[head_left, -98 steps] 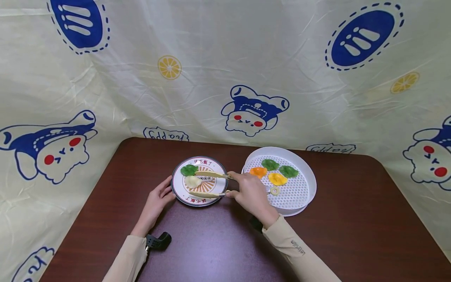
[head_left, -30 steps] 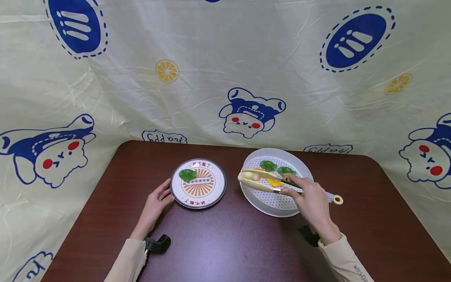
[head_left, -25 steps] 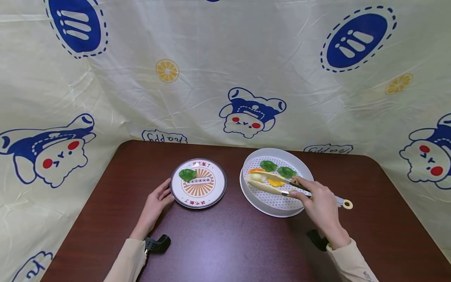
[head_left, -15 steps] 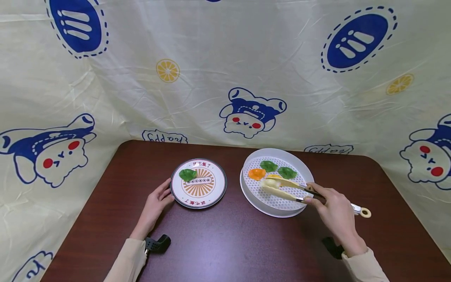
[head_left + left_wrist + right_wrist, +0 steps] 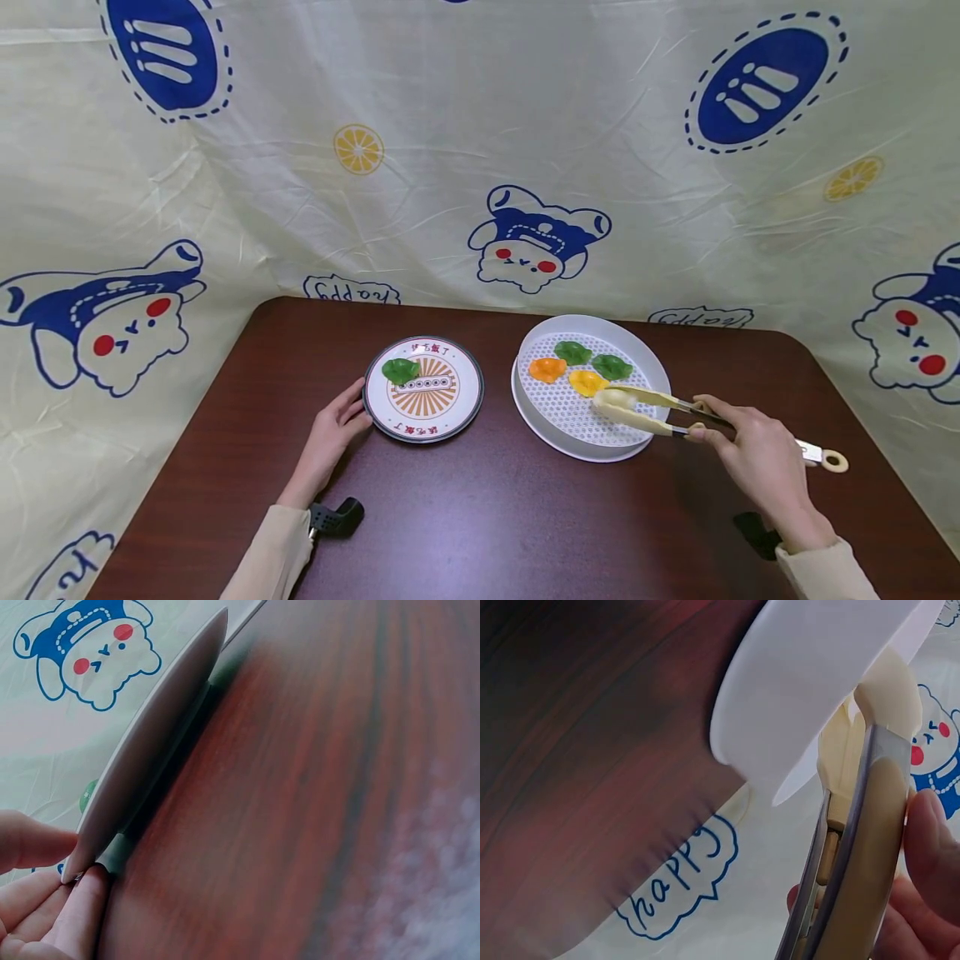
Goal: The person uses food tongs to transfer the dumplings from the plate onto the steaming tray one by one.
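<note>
My left hand (image 5: 330,437) pinches the near-left rim of a round white plate (image 5: 461,392); in the left wrist view the thumb is above the rim (image 5: 84,844) and fingers are below. One green dumpling (image 5: 401,372) lies on the plate. My right hand (image 5: 768,467) grips tongs (image 5: 645,422) with cream tips, also large in the right wrist view. A white dumpling (image 5: 617,398) sits between the tips, over the right part of a round white perforated tray (image 5: 551,417). Whether it touches the tray I cannot tell.
In the tray lie an orange dumpling (image 5: 547,370), a yellow dumpling (image 5: 587,383) and two green dumplings (image 5: 612,367). The tray stands in a wider white base (image 5: 592,456). Both stand on a brown table (image 5: 450,517), with a printed cloth (image 5: 420,225) behind.
The tongs have carried the white dumpling from the plate to the tray, then farther right across it. My right hand has moved right. My left hand stays at the plate.
</note>
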The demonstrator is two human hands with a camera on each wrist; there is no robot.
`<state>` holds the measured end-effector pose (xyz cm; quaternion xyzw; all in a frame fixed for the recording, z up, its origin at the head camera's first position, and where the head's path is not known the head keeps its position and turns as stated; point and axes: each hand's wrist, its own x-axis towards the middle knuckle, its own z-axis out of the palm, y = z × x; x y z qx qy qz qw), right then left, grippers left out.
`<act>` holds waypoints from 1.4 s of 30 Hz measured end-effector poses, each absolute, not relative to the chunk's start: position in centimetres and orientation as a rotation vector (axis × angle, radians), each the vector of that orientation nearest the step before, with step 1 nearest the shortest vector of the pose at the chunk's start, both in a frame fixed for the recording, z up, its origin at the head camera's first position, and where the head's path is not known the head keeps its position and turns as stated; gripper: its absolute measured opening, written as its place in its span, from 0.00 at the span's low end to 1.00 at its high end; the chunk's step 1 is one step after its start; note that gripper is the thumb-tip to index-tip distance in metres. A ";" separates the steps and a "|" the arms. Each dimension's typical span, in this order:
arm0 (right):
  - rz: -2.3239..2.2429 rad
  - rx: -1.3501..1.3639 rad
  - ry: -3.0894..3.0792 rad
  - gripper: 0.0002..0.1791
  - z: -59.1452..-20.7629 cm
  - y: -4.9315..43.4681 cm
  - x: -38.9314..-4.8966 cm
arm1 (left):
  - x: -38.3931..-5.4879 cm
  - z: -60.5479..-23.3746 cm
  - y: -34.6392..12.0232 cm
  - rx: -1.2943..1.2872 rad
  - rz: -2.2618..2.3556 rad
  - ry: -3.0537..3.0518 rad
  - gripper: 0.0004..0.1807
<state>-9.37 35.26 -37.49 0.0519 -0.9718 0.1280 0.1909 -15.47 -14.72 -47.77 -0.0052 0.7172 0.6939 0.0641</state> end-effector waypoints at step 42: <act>0.400 0.241 -2.788 0.26 -34.6 32.9 -10.4 | -15.2 -47.7 -14.5 0.022 2.161 2.159 0.33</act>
